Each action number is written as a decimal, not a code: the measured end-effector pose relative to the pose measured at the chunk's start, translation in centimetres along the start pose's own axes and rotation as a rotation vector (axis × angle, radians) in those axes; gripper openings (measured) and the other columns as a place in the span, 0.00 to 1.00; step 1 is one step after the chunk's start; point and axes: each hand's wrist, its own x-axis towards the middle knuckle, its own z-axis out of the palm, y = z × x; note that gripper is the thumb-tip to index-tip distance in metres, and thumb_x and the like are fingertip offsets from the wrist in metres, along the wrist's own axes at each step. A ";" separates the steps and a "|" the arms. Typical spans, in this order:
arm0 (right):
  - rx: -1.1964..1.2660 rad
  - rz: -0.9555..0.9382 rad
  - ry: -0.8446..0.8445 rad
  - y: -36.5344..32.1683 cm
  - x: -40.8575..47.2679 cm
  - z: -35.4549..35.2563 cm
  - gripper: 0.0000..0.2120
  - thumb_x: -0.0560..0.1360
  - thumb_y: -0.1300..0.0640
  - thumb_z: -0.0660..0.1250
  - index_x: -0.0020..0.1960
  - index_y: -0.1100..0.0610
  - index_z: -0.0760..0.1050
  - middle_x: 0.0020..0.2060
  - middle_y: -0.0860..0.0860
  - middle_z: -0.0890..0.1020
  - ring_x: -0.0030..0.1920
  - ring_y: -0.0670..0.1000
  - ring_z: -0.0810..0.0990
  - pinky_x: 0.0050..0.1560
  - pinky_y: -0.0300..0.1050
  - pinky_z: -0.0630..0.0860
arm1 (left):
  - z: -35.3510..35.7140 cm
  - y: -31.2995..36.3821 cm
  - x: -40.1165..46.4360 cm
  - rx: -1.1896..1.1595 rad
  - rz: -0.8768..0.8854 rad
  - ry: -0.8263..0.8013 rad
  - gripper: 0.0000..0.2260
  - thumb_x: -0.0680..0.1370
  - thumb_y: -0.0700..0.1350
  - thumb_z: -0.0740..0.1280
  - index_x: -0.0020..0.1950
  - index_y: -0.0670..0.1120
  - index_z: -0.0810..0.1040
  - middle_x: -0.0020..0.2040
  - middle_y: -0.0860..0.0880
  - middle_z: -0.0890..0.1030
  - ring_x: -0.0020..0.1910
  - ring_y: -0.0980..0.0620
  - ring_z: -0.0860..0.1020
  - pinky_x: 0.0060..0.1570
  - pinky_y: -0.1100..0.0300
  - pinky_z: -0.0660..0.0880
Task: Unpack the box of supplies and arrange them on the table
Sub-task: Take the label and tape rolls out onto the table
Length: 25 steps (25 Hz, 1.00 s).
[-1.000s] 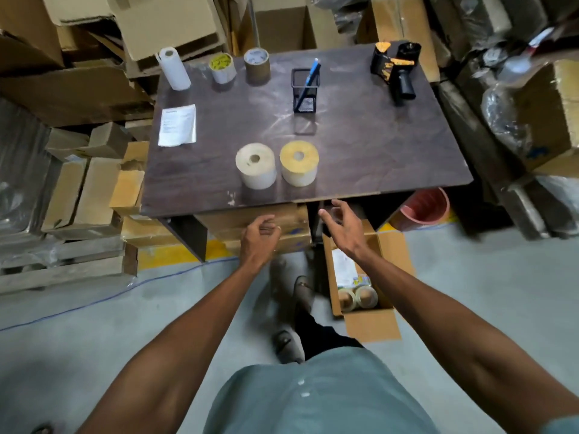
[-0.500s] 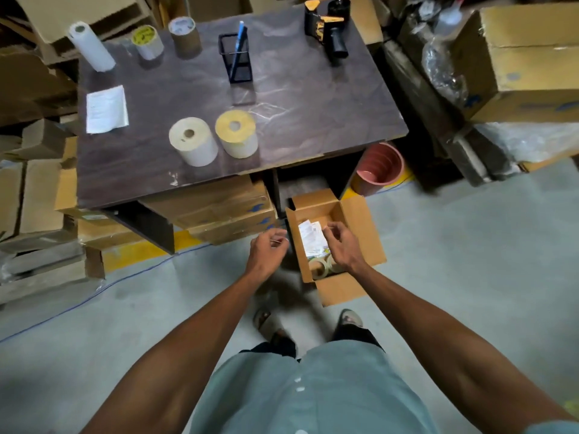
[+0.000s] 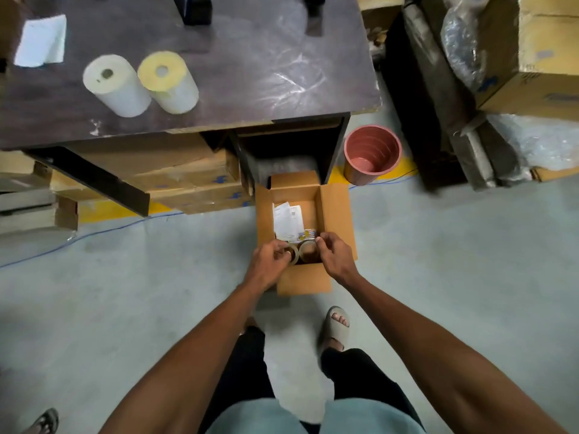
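- While a second ago both hands were hovering empty under the table edge, they are now reaching into the small open cardboard box (image 3: 335, 214) on the floor.
- Left hand (image 3: 269, 264) is pinching a brown tape roll (image 3: 293, 253); right hand (image 3: 333, 255) is gripping a second tape roll (image 3: 308, 249) beside it.
- White paper slips (image 3: 286, 220) are lying deeper inside the box.
- Two pale label rolls (image 3: 141, 83) are already standing on the dark wooden table (image 3: 250, 57), so lifting these tapes there looks next.
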 end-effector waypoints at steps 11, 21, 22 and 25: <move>-0.209 -0.010 -0.159 15.6 12.6 7.6 0.15 0.78 0.55 0.64 0.64 0.56 0.74 0.54 0.57 0.82 0.52 0.58 0.81 0.53 0.45 0.77 | 12.5 -11.7 12.5 0.206 -0.021 -0.032 0.14 0.77 0.45 0.70 0.62 0.45 0.81 0.60 0.45 0.82 0.58 0.48 0.80 0.56 0.62 0.74; -0.632 -0.023 -0.352 27.1 26.7 16.1 0.27 0.77 0.53 0.69 0.71 0.64 0.68 0.66 0.61 0.76 0.67 0.60 0.74 0.65 0.45 0.70 | 21.9 -22.4 27.4 0.640 -0.029 -0.078 0.30 0.73 0.52 0.72 0.72 0.47 0.68 0.68 0.42 0.70 0.66 0.38 0.71 0.64 0.50 0.69; -0.685 -0.030 -0.371 28.0 28.0 17.1 0.28 0.78 0.52 0.68 0.72 0.64 0.66 0.67 0.61 0.74 0.69 0.60 0.72 0.67 0.46 0.68 | 22.5 -23.3 28.8 0.688 -0.028 -0.082 0.32 0.73 0.54 0.72 0.73 0.47 0.66 0.68 0.41 0.68 0.66 0.38 0.70 0.64 0.49 0.69; -0.778 -0.049 -0.372 31.0 31.3 20.0 0.32 0.79 0.52 0.66 0.77 0.62 0.59 0.72 0.63 0.68 0.72 0.62 0.68 0.71 0.49 0.65 | 24.6 -26.2 32.3 0.714 -0.064 -0.129 0.37 0.72 0.58 0.72 0.75 0.47 0.61 0.71 0.40 0.63 0.68 0.36 0.67 0.66 0.49 0.67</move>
